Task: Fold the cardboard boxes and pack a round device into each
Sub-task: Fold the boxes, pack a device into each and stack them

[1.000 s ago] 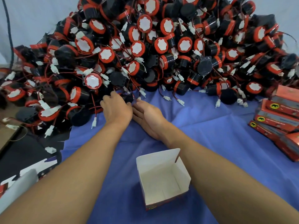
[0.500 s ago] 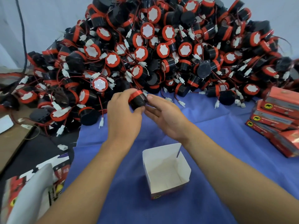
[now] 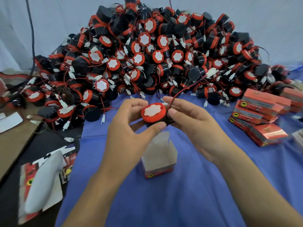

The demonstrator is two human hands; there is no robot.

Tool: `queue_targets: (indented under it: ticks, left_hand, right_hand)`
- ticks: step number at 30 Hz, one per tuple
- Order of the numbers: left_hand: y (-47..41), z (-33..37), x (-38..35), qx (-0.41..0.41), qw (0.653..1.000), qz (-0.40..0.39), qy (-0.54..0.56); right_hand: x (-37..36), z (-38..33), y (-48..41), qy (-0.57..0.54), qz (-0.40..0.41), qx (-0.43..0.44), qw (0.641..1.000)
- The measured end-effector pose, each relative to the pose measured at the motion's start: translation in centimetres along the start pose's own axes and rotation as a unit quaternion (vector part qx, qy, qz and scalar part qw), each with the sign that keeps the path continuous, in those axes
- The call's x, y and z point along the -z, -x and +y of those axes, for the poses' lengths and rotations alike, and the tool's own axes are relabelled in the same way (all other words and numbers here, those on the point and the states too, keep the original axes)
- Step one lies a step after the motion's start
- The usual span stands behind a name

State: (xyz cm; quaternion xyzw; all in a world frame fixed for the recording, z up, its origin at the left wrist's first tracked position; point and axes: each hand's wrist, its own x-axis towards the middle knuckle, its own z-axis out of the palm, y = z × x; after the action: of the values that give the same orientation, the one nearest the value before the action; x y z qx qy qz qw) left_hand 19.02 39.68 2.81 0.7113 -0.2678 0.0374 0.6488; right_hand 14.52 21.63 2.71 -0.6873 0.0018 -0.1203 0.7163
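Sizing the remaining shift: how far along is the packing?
Done: a few closed red boxes stacked at right, presumably packed; one open box folded on the blue cloth. In hand: left hand and right hand hold one round device above it. Left: the big pile of devices behind, plus flat cartons at left.

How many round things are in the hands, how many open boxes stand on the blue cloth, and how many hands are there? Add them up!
Held red-and-black round device with a white top: 1
Open white-lined cardboard box on the blue cloth: 1
Bare hands, left hand and right hand: 2
Total: 4
The big pile behind has too many to count.
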Motion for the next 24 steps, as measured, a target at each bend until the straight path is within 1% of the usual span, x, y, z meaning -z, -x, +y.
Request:
queue_targets:
  ticks: [4,7,9,12,14,16,19,21,24]
  left_hand:
    - [2.5,0.2,-0.4,-0.035,0.992,-0.011,-0.123]
    - [3.8,-0.2,-0.5,-0.059,0.972,-0.015,-0.228]
    - [4.3,-0.4,-0.4,-0.075,0.957,-0.016,-0.281]
    - [4.7,-0.7,-0.1,-0.08,0.943,-0.027,-0.321]
    - [4.8,-0.9,0.2,-0.086,0.928,-0.044,-0.36]
    - [4.8,-0.9,0.4,-0.084,0.918,-0.058,-0.383]
    - [4.9,-0.8,0.5,-0.104,0.902,-0.062,-0.413]
    - [5.1,-0.8,0.4,-0.118,0.893,-0.06,-0.43]
    - [5.6,-1.2,0.4,-0.117,0.889,-0.056,-0.438]
  right_hand:
    - [-0.3,-0.3,2.1,0.061,0.105,0.006,0.993]
    - [-0.5,0.1,3.3,0.086,0.15,0.008,0.985]
    - [-0.8,0.3,3.9,0.067,0.167,-0.002,0.984]
    - [-1.3,0.3,4.4,0.023,0.2,-0.013,0.979]
    - [-1.7,0.2,4.6,0.03,0.214,-0.01,0.976]
    - [-2.1,0.3,4.7,0.059,0.217,-0.003,0.974]
    - [-2.5,0.7,4.7,0.137,0.215,0.016,0.967]
    - [-2.7,0.9,4.8,0.197,0.22,0.036,0.955]
    - [-2.6,1.2,4.9,0.277,0.213,0.047,0.936]
